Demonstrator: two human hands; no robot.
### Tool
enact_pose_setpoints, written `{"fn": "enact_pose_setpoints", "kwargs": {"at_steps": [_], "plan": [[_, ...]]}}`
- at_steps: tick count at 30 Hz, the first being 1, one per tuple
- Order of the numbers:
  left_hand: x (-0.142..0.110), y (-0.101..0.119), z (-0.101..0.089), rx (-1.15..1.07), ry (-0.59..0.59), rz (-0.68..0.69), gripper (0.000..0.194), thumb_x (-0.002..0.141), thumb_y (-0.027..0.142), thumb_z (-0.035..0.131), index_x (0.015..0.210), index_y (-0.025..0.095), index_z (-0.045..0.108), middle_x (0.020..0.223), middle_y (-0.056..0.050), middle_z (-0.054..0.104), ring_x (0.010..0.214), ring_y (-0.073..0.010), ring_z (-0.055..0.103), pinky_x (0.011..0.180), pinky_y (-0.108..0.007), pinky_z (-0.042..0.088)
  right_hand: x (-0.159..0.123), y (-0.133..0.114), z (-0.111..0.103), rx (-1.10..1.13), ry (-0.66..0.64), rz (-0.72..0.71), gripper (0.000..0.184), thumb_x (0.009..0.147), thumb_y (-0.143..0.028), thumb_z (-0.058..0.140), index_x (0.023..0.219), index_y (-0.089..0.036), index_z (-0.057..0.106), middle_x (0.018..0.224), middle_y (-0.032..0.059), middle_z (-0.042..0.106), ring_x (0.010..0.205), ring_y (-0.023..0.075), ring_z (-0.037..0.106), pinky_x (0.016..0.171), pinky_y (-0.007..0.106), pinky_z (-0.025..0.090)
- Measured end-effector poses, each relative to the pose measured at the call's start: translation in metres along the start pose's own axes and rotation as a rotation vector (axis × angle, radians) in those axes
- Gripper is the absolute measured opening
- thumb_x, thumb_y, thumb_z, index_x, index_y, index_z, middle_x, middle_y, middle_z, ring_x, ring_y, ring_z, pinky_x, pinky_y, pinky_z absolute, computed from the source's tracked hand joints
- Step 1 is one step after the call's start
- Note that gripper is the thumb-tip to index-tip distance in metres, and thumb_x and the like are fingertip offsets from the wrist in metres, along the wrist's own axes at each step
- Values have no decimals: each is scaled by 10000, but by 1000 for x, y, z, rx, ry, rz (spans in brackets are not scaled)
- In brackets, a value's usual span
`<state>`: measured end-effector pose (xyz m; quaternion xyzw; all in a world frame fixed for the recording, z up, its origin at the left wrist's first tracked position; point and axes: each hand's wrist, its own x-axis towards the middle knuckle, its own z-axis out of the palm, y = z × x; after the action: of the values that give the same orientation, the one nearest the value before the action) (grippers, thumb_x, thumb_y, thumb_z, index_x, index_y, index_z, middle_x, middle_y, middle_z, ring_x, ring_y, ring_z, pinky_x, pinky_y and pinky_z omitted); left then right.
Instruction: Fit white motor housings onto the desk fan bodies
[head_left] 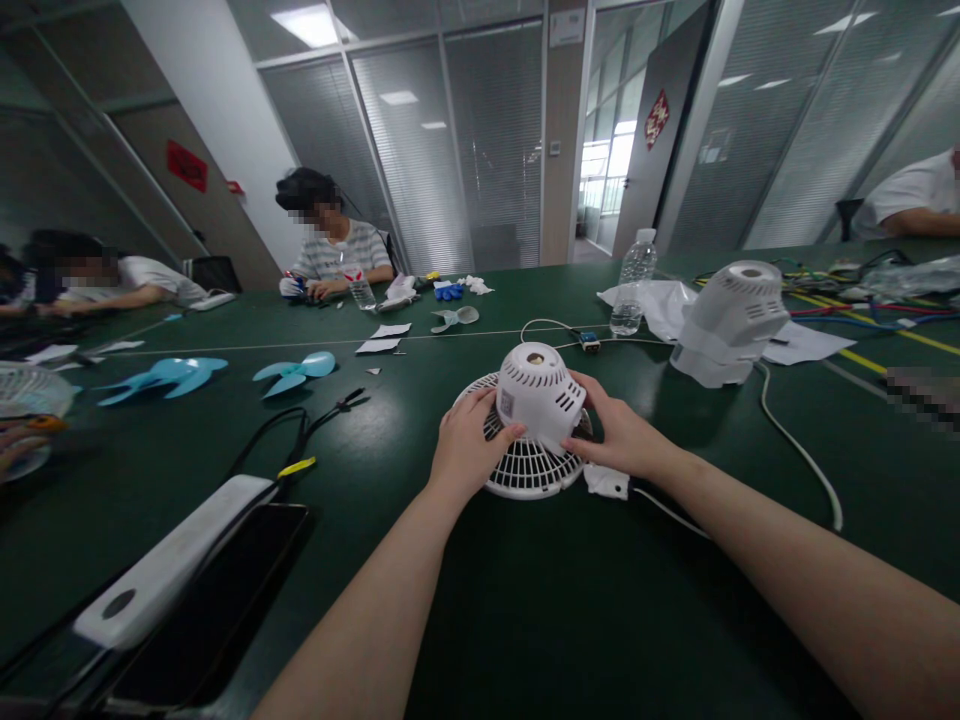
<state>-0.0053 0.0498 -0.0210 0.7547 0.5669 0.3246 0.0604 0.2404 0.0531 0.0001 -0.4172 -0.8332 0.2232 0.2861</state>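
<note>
Both hands — left point(472, 445), right point(621, 432) — clasp the white housing point(536, 395); probably light, stiff plastic — best held by its sides.

A dark green table point(360, 620) spans the room, with a pale line running across its top and yellow lines at the right. Behind it stand glass partitions point(409, 190) in pale frames, backed by slatted blinds. A white pillar point(202, 80) leans in the wide view, left of the glass, beside a brownish panel point(176, 190) bearing a red decoration point(187, 166). A grey door point(664, 130) with a red diamond ornament point(657, 118) stands open; daylight fills the window point(621, 160) beyond it, above a strip of floor point(590, 250). A rectangular light point(311, 25) glows at upper left, and a dark chair point(213, 273) sits behind the table
</note>
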Motion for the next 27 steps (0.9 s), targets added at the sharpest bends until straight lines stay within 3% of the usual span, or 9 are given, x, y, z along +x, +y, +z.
{"fn": "enact_pose_setpoints", "kwargs": {"at_steps": [4,20,27], "plan": [[0,0,0,-3,-9,4,534,848,448,606,1333,242,517,1412,-75,520,1293,-300,478,1101,-510,366,2,1,2,-14,14,45,1010,725,-481,748,1512,-244,161,1401,160,526,1237,365,546,1035,589,445],[-2,-1,2,-7,13,8,563,840,491,609,1326,225,508,1385,-84,539,1270,-306,488,1079,-512,374,2,-1,5,12,69,5,971,744,-417,731,1516,-280,158,1382,115,542,1201,319,576,1032,530,471],[-1,-2,3,-14,21,27,570,842,497,610,1328,219,504,1392,-87,534,1271,-304,485,1080,-512,368,2,-5,4,-5,68,28,921,744,-395,727,1490,-229,214,1333,141,579,1182,322,587,999,529,495]]}}
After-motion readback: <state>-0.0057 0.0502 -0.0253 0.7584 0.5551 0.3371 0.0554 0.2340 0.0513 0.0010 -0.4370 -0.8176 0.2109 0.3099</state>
